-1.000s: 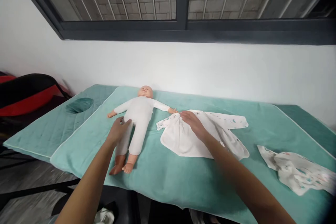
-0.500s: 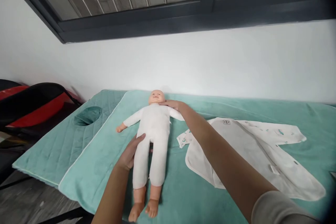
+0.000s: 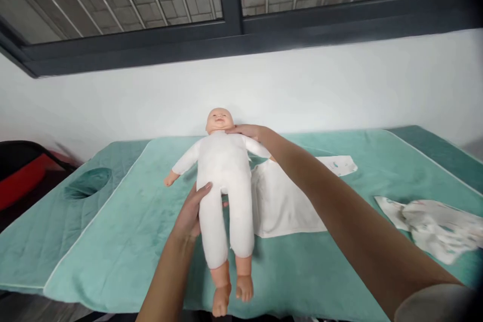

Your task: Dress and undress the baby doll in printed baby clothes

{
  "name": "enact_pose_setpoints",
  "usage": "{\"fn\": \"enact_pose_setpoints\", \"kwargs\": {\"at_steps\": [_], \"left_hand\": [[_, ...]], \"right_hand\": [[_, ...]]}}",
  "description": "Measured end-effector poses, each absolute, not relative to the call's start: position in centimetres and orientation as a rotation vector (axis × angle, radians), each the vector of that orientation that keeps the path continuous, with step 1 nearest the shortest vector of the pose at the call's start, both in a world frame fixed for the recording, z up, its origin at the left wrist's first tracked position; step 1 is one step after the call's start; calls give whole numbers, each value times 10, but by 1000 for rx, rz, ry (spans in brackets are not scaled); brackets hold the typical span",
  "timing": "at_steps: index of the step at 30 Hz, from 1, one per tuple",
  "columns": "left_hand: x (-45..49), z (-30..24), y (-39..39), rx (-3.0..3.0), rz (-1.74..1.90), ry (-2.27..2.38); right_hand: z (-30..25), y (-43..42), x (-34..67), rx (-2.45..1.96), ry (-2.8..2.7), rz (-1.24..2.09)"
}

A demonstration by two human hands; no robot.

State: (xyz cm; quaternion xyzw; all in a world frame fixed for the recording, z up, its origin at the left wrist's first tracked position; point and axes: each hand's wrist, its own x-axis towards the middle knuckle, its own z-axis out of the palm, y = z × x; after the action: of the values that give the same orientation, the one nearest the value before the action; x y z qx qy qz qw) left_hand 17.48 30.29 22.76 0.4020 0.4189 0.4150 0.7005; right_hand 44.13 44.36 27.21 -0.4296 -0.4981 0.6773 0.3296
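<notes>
"One doll point(image 3: 224, 161): bald, white cloth body, bare feet."
"Where?"
"Over green cover point(image 3: 124, 231)."
"Fingers?"
"Left hand point(image 3: 190, 211): wrapped round its hip. Right hand point(image 3: 245, 132): at neck, can't tell grip."

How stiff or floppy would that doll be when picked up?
The doll would probably be somewhat floppy, as its white body looks like padded cloth. Its smooth head may be harder, perhaps slippery. The bare feet look similar, so they're likely firmer than the covered legs.

Doll point(image 3: 225, 161): left grip point(image 3: 191, 210) at hip, right grip point(image 3: 248, 131) at neck.
</notes>
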Motion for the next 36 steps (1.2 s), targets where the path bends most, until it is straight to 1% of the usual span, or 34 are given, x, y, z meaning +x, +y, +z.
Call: {"fn": "enact_pose_setpoints", "kwargs": {"at_steps": [2,3,5,7,11,16,19,22,24,25,27,28,29,31,34,36], "left_hand": [[213,231,282,878,909,882],[233,229,271,865,897,853],[270,222,247,840,867,805],[302,210,223,814,836,776],[347,183,188,759,750,729],[365,160,175,765,711,733],[360,156,177,800,663,746],[339,159,195,926,530,785],[318,163,220,1098,543,869],[307,165,236,1207,622,928],[286,166,269,1410,856,1037],[278,165,285,1473,960,1099],[272,162,300,1512,1036,1153],[265,152,320,1535,1083,1207],[264,132,333,1614,984,1157],[265,122,334,1695,928,1109]], "right_hand": [[288,413,481,-1102,-1271,1921],[291,398,501,-1108,-1262,1931],[286,371,539,-1144,-1241,1848],[268,347,573,-1216,-1194,1786],[218,303,620,-1339,-1076,1787],[188,282,635,-1325,-1128,1703],[188,288,640,-1386,-1206,1589],[200,290,657,-1605,-1240,1460],[213,285,665,-1853,-1292,1245],[220,281,664,-1976,-1332,1030],[230,272,646,-2080,-1416,457],[233,269,628,-2044,-1467,179],[232,265,606,-1958,-1559,13],[225,263,553,-1763,-1903,-39],[206,272,483,-1664,-2487,14],[196,283,458,-1665,-2621,29]]}}
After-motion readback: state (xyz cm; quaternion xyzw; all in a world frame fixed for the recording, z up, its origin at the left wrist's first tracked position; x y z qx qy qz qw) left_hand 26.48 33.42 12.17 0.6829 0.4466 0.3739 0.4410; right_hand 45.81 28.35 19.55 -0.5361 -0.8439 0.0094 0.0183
